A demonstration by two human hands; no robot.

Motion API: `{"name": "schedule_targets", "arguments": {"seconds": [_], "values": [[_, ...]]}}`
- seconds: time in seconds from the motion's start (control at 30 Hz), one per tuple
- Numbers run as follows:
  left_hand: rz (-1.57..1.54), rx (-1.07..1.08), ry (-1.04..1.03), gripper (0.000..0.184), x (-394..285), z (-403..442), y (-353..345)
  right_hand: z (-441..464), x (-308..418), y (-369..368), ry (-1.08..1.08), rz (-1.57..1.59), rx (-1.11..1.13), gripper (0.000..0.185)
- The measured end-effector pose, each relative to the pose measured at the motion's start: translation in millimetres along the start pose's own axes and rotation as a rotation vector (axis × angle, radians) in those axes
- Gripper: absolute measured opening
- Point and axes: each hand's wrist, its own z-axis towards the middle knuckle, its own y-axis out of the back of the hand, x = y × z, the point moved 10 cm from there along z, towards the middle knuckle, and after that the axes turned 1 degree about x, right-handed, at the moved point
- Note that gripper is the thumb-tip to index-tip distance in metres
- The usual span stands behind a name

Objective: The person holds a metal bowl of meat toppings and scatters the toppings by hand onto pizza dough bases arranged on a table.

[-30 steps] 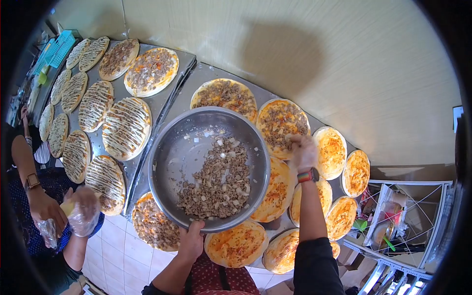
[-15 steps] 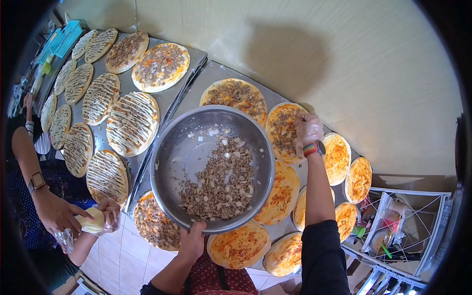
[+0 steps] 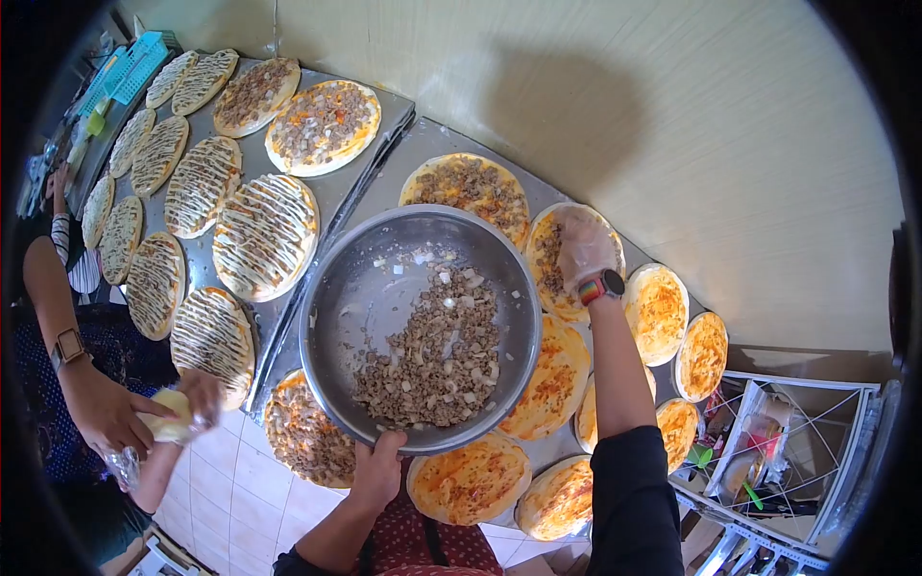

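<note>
My left hand [image 3: 377, 475] is closed on the near rim of a large metal bowl [image 3: 327, 317], thumb over the edge. Inside lies a crumbly mix of minced meat [image 3: 432, 370] with pale chopped pieces, heaped toward the near right side. My right hand [image 3: 586, 252], in a clear plastic glove with a colourful-strapped watch at the wrist, rests on a pizza [image 3: 549, 252] topped with the same mince. Its fingers look stretched out over the topping, with the tips partly hidden. A mince-covered pizza [image 3: 471, 187] is just to its left, and a sauce-only pizza [image 3: 657, 313] to its lower right.
Pizzas with white drizzled lines [image 3: 264, 235] cover the left metal table [image 3: 331, 192]. At the left, a co-worker's hands [image 3: 125, 418] hold a pale yellow bag [image 3: 170, 413]. A wall [image 3: 730, 173] borders the back; a wire rack [image 3: 797, 461] stands at right.
My right hand has shifted left and farther over the pizza, onto its middle. My left hand and the bowl hold steady. The co-worker's hand at the bag has moved and is blurred.
</note>
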Motion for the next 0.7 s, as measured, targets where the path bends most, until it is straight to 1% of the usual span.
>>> {"name": "schedule_targets", "arguments": {"seconds": [0.03,0.07,0.13,0.2,0.27,0.33,0.37,0.4,0.43,0.47,0.5,0.53,0.57,0.6,0.63,0.67,0.7], "values": [[0.001,0.001,0.0,0.014,0.5,0.5,0.3,-7.0,12.5,4.4,0.09,-0.115,-0.042,0.022],[0.014,0.002,-0.004,0.013,0.1,0.8,0.6,-14.9,14.5,6.1,0.088,-0.116,-0.044,0.022],[0.025,0.003,-0.01,0.012,0.9,2.2,2.3,-41.5,31.4,55.2,0.196,0.225,-0.355,0.018],[0.18,0.033,0.017,0.018,6.3,6.1,4.6,-70.8,42.5,87.3,0.008,0.34,-0.434,0.018],[0.231,0.05,0.004,0.019,11.7,12.5,6.2,-92.2,88.7,113.6,0.155,0.385,-0.324,0.023],[0.289,0.072,-0.004,0.021,12.7,9.8,-4.8,-114.7,125.0,99.8,0.31,0.595,-0.242,0.029],[0.189,0.116,-0.022,0.023,8.2,3.8,-23.0,-120.4,133.4,102.0,0.305,0.593,-0.246,0.029],[0.088,0.159,-0.043,0.026,4.2,0.2,-35.7,-117.8,145.3,86.0,0.247,0.57,0.003,0.028],[0.089,0.163,-0.048,0.026,10.2,2.2,-33.9,-121.5,152.4,65.8,0.188,0.542,0.251,0.029],[0.172,0.181,-0.086,0.026,19.1,6.5,-30.5,-124.5,153.9,63.9,0.188,0.542,0.244,0.029],[0.257,0.199,-0.123,0.026,22.7,8.6,-30.5,-131.6,158.2,46.2,0.196,0.563,0.375,0.032],[0.261,0.202,-0.123,0.026,22.7,7.2,-33.4,-141.1,161.8,27.6,0.203,0.583,0.509,0.035],[0.341,0.24,-0.187,0.025,17.6,2.6,-42.5,-144.8,163.2,22.6,0.24,0.58,0.467,0.028],[0.422,0.278,-0.25,0.024,12.4,-2.2,-52.0,-144.3,159.3,24.2,0.235,0.582,0.465,0.028],[0.426,0.28,-0.251,0.024,9.6,-3.8,-58.5,-139.8,154.7,32.5,0.25,0.663,0.427,0.024],[0.33,0.237,-0.114,0.022,16.7,-1.7,-58.8,-134.3,148.8,40.5,0.267,0.745,0.392,0.021],[0.23,0.192,0.02,0.021,26.8,-0.3,-56.4,-126.9,135.7,39.3,0.213,0.857,0.434,0.014]]}}
